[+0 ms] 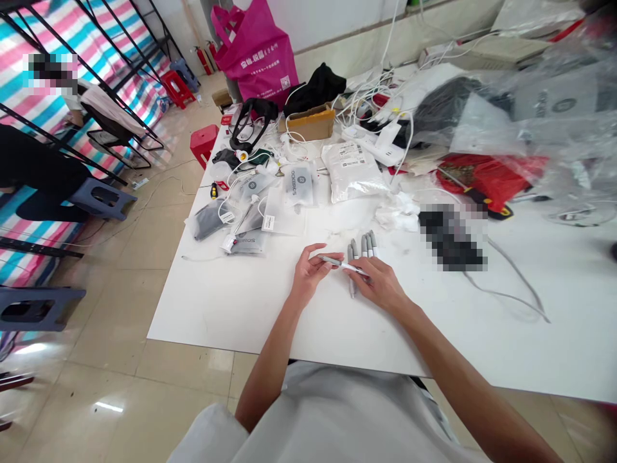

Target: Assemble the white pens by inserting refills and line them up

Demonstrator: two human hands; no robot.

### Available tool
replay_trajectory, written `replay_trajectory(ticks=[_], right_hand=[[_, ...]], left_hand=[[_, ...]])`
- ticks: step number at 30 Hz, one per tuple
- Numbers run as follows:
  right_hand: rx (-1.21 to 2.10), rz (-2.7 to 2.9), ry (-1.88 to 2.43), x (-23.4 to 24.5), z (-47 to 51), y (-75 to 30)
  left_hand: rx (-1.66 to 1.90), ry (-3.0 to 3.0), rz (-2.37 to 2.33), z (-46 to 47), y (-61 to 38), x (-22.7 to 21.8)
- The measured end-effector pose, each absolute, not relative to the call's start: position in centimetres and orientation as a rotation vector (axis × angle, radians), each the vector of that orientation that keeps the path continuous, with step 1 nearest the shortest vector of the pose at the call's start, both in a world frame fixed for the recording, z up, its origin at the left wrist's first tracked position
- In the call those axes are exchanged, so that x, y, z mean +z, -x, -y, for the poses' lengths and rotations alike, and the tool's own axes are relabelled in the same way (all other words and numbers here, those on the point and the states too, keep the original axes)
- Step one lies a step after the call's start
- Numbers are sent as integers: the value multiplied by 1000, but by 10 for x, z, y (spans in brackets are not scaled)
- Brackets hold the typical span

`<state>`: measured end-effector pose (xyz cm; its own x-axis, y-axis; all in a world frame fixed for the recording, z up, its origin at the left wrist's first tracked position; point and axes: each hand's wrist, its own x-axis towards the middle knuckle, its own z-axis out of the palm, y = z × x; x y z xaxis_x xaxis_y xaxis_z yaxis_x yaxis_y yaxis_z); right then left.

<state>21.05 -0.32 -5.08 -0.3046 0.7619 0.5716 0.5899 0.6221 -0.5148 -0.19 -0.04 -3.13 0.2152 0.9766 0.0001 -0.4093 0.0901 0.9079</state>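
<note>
A slim grey-and-white pen (343,264) is held above the white table, slanting down from left to right. My left hand (307,275) has its thumb and fingers closed on the pen's left end, with the index finger lifted away. Closed around the right part of the same pen is my right hand (380,283), which covers that end. Just behind the right hand lies a row of similar grey pens (370,244), side by side. Another grey pen (351,290) pokes out below the right hand, partly covered by it.
Bagged grey pouches (250,241) and tangled white cables crowd the table (216,315) at left. A white parcel (354,170) and a cardboard box (311,123) stand behind. Right lie a blurred dark phone-like object (450,238), a yellow-black screwdriver (489,202) and plastic wrap. Two people sit left.
</note>
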Motion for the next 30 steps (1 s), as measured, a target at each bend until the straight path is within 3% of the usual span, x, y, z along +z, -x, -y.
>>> replay_trajectory(ticks=[30], right_hand=[[308, 1962, 1038, -51, 2, -211]], left_hand=[[1272, -743, -905, -7, 1, -38]])
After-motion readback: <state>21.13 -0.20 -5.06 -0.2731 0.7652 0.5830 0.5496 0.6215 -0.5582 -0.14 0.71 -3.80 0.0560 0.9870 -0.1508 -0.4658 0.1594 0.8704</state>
